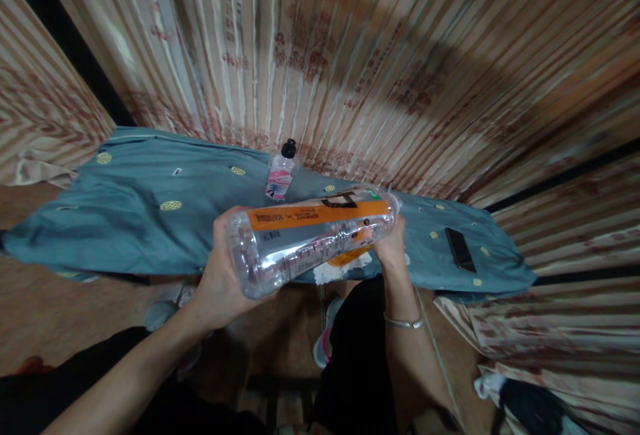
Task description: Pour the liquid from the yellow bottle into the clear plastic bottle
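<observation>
A large clear plastic bottle [320,238] with an orange and silver label lies sideways in the air in front of me. My left hand [220,282] is closed around its wide base end. At the other end, my right hand [393,242] grips the narrower part, with the fingers mostly hidden behind the bottle. Beyond it, a small clear bottle [281,172] with a black cap and pink print stands on the cloth-covered table [200,235]. Partly hidden below the large bottle is something orange and white [345,265] at the table's near edge.
A dark phone [461,250] lies on the right part of the table. Patterned curtains [320,55] hang right behind the table and on both sides. Dark poles [75,42] stand at the sides. Below are my legs, shoes [325,342] and a dark bag-like thing [533,405].
</observation>
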### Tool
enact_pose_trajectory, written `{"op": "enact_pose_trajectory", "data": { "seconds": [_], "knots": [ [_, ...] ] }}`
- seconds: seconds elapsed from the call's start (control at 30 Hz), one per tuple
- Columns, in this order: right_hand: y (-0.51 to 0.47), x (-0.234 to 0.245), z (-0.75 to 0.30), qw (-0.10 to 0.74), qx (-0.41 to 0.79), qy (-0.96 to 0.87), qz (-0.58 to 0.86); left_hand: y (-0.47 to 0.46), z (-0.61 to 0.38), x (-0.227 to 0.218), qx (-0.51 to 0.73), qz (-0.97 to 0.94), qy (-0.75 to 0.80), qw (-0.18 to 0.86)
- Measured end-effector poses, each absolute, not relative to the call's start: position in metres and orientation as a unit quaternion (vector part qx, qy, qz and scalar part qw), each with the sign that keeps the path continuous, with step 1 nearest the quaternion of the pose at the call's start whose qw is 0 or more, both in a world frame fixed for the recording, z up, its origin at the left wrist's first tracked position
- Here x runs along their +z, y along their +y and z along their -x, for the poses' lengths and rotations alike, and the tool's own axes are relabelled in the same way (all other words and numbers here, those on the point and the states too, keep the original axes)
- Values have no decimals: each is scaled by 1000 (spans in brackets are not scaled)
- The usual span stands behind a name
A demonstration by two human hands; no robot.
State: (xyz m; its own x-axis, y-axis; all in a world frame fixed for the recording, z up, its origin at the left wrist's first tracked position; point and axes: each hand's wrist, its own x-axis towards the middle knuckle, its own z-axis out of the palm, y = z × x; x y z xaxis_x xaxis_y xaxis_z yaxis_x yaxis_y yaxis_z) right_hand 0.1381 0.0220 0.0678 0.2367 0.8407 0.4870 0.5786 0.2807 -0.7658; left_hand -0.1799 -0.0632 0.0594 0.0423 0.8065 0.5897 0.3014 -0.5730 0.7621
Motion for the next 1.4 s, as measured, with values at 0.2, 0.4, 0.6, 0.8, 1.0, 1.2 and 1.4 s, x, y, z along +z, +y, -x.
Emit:
{"op": "enact_pose_trajectory", "data": {
  "seconds": [0.2, 0.4, 0.6, 0.8, 1.0, 1.2, 1.4],
  "knots": [
    [24, 67, -139, 523, 129, -603, 588, -63, 181, 58, 558, -692, 406, 211],
    [24, 68, -139, 527, 134, -594, 593, -63, 182, 65, 555, -697, 395, 224],
    [26, 62, -143, 516, 129, -598, 599, -64, 182, 62, 558, -694, 401, 216],
    [25, 65, -141, 531, 137, -595, 587, -63, 181, 59, 570, -695, 395, 191],
    [22, 67, -139, 521, 142, -598, 593, -62, 181, 54, 578, -684, 396, 200],
    [22, 69, -138, 526, 154, -598, 585, -62, 180, 56, 577, -689, 386, 208],
    [23, 69, -138, 539, 137, -596, 580, -63, 179, 63, 579, -670, 393, 248]
  ]
}}
